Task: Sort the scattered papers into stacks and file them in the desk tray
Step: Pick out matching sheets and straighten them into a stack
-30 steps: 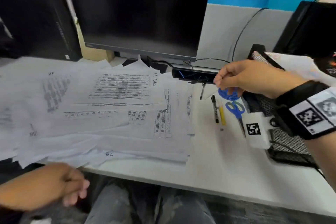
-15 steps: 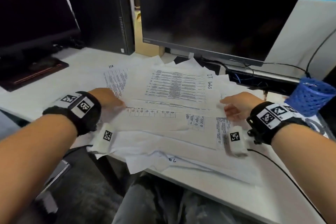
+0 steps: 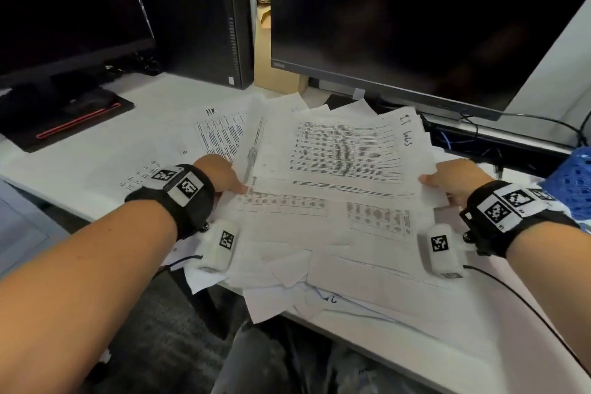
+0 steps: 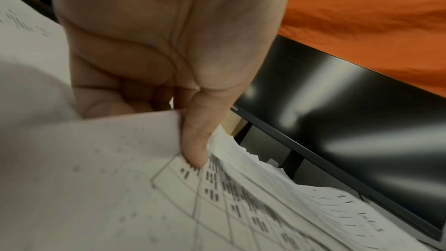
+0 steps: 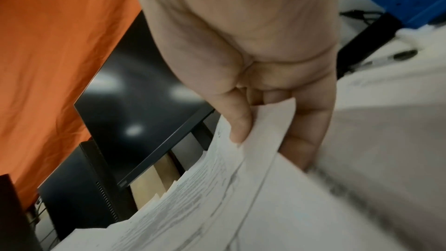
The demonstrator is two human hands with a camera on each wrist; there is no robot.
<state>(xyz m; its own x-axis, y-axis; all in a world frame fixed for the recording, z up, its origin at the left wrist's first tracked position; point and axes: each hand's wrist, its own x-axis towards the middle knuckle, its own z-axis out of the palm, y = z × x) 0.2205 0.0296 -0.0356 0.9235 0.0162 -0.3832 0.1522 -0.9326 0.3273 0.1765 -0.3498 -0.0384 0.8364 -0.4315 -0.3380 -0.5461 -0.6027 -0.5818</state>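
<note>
A loose heap of printed papers (image 3: 335,169) covers the white desk in front of the monitor. The top sheet carries a table and handwriting at its right edge. My left hand (image 3: 220,177) grips the heap's left edge; in the left wrist view its thumb (image 4: 195,140) lies on top of the papers (image 4: 217,207) with the fingers curled beneath. My right hand (image 3: 447,181) grips the right edge; in the right wrist view its thumb (image 5: 237,121) and fingers pinch several sheets (image 5: 241,188). The sheets between both hands are lifted slightly. No desk tray is in view.
A large dark monitor (image 3: 415,19) stands just behind the papers, cables (image 3: 463,137) under it. A second monitor (image 3: 64,9) and a black computer tower (image 3: 208,9) are at back left. A blue mesh cup (image 3: 575,179) sits at the right edge. More sheets overhang the desk's front edge (image 3: 287,297).
My right hand left the scissors on the right and came to the heap. My left hand rose from my lap. Both now grip the papers' edges and the top sheets have lifted.
</note>
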